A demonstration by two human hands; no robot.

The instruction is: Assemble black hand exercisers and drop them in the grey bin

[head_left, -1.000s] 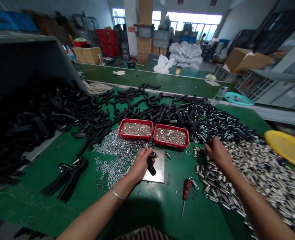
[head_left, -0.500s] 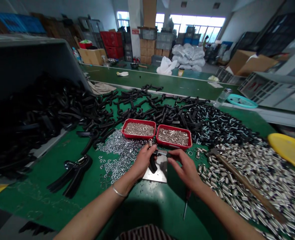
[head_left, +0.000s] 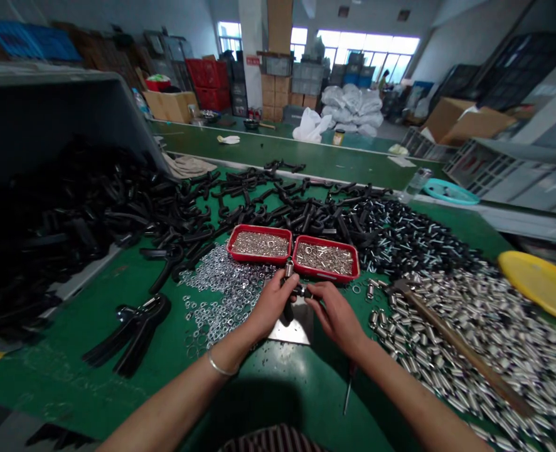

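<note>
While the left hand (head_left: 271,304) was clamped around a black plastic handle (head_left: 287,312), the right hand (head_left: 337,324) was up against it, so the two hands were together at one spot. The step in hand was judged to be work at the handle's upper end, where a silver sleeve (head_left: 288,270) stood and a small fitting (head_left: 301,291) lay at the right fingers (head_left: 318,295). Whether those fingers pinched it fast could not be told. The next move was judged to call for a steady left grip and careful lining up of the fitting with the handle.

The handle was located just above a steel plate (head_left: 297,329). Its long axis stood near upright in view, the silver end pointing away from the person and the black end pointing down toward the plate. Two red trays (head_left: 259,227) of small parts sat just beyond the steel plate. Loose washers (head_left: 226,295) lay to its left, and a heap of metal sleeves (head_left: 470,301) lay to its right, with a hammer (head_left: 457,345) across that heap. A screwdriver (head_left: 347,392) lay near the plate's right side.
</note>
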